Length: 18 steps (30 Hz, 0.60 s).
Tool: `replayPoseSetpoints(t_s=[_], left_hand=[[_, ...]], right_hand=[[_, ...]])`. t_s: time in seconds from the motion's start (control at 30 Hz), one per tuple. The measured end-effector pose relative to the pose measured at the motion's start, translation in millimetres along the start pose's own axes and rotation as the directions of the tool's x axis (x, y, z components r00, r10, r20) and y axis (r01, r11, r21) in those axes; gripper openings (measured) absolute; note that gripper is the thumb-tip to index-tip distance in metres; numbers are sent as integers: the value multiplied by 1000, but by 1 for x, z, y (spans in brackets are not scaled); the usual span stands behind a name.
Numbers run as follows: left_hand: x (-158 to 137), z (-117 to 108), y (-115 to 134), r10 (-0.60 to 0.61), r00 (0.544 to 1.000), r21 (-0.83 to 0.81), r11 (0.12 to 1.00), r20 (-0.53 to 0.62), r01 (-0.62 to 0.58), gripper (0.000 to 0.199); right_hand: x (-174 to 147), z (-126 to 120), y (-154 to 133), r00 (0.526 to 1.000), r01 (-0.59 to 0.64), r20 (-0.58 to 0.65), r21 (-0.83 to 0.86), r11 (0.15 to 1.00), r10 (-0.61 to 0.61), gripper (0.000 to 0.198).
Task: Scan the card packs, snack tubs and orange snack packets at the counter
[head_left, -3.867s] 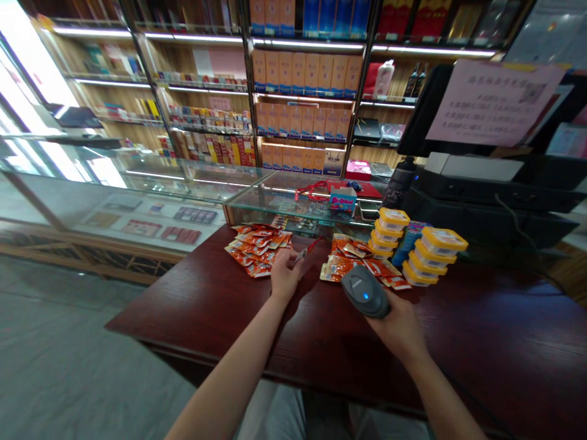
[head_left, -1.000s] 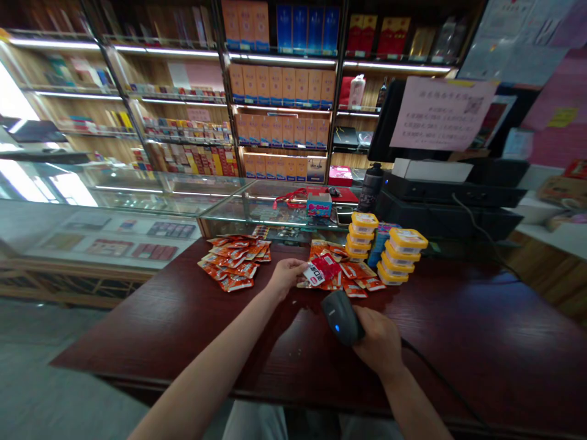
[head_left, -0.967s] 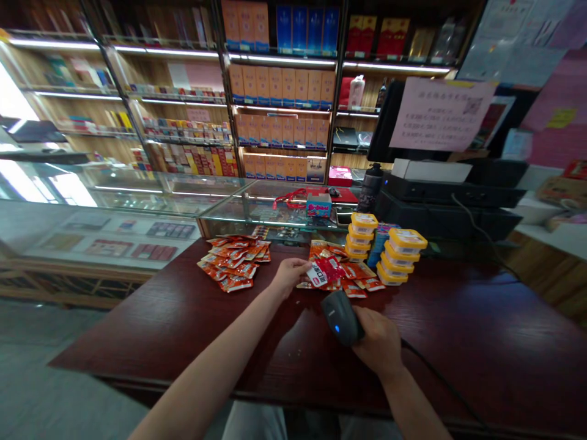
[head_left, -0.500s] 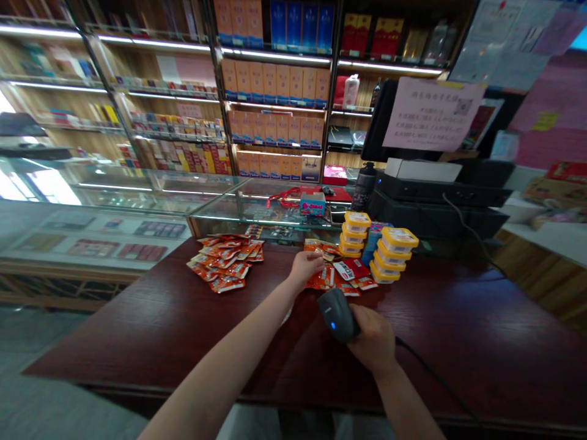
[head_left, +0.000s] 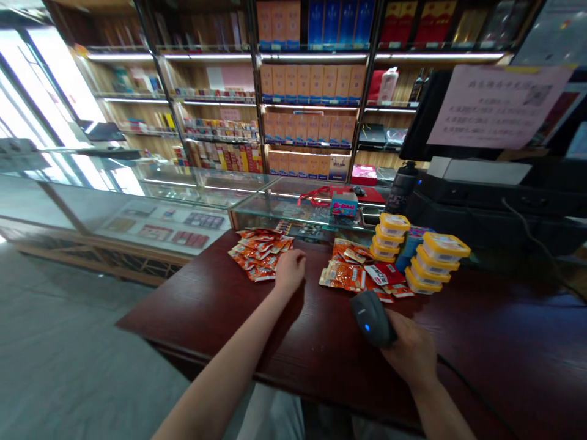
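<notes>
My right hand (head_left: 409,349) is wrapped round a dark handheld barcode scanner (head_left: 372,318) with a lit blue light. The scanner's head is held in front of the right-hand pile of orange snack packets (head_left: 345,275). Beside the right edge of another pile of orange snack packets (head_left: 257,252) is my left hand (head_left: 290,272), its fingers curled. What those fingers hold, if anything, is hidden. A red and white packet (head_left: 384,274) lies on the right pile.
Yellow-lidded tubs (head_left: 428,270) stand in two stacks on the dark wooden counter (head_left: 321,342), with blue packages between them. Behind are a glass display case (head_left: 250,205) and a monitor (head_left: 424,122). The scanner's cable (head_left: 474,391) trails right.
My left hand has moved left from the right pile to the edge of the left pile. The view has swung left. My right hand still holds the barcode scanner.
</notes>
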<state>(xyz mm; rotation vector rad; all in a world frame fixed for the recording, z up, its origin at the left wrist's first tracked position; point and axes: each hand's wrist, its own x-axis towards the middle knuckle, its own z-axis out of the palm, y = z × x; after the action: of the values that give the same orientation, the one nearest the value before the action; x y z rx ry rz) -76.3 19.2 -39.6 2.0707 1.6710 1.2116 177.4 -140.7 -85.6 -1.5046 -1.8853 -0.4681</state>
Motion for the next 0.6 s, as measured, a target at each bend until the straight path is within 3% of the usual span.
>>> replayPoseSetpoints(t_s=[0.1,0.2,0.37,0.6], left_hand=[[-10,-23,-10,-6,994,437,898,-105,52,18],[-17,-31,-17,-77,985,630,761,-155,159,27],[-16,-30,-28,-135,982,671,717,-135,191,24],[-18,-43,-27,1,976,563,817,-216,123,28]], right_hand=[[-1,1,0,1000,-9,3,-27,1000,9,25],[-1,0,-1,1000,-6,19,-47,999,6,25],[1,-3,-5,1000,-7,9,-63,998,8,28],[2,-2,-6,999,-26,18,-98,995,28,27]])
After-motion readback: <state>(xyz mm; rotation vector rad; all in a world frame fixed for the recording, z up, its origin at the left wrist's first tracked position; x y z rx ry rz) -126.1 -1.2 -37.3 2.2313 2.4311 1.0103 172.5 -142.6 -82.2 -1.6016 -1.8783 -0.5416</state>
